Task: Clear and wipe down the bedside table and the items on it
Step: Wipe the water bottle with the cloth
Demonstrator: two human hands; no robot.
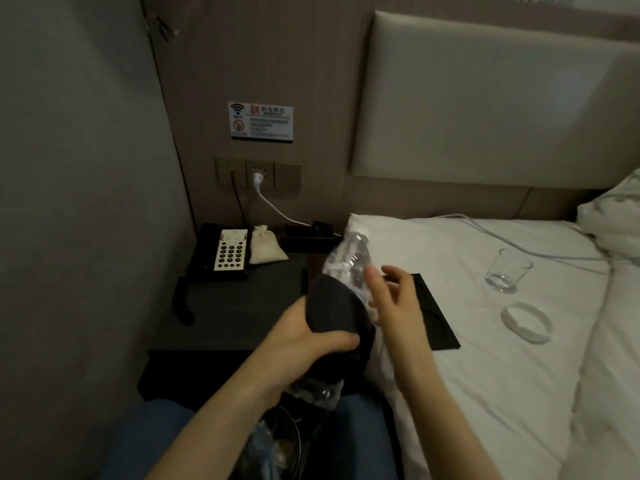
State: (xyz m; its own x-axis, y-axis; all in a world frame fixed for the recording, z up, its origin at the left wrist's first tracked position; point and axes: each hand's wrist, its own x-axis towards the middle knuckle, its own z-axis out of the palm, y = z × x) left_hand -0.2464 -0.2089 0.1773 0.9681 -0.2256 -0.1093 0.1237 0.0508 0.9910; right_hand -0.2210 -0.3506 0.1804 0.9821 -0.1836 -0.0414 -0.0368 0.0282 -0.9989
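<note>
Dim room, grey wall left, padded headboard behind a white bed at right. Dark bedside table sits in the corner between wall and bed.

Clear plastic bottle is held tilted above the table's right edge, cap end pointing up and away, base toward the person. Its middle is wrapped in a dark cloth. Left hand grips cloth and bottle together, fingers curled round them. Right hand is at the bottle's right side, thumb raised, fingers loosely spread; contact with the bottle can't be told.

On the table, far back left: black phone with white keypad, cord hanging off the left side. Just beside it a small beige pouch. Behind, a black box, a white cable running to a wall socket. A wifi sign is above the sockets.

On the bed: black tray partly hidden by the right hand, a glass, a white ring nearer the camera, all apart from each other. A bin shows at bottom between blue-trousered knees.
</note>
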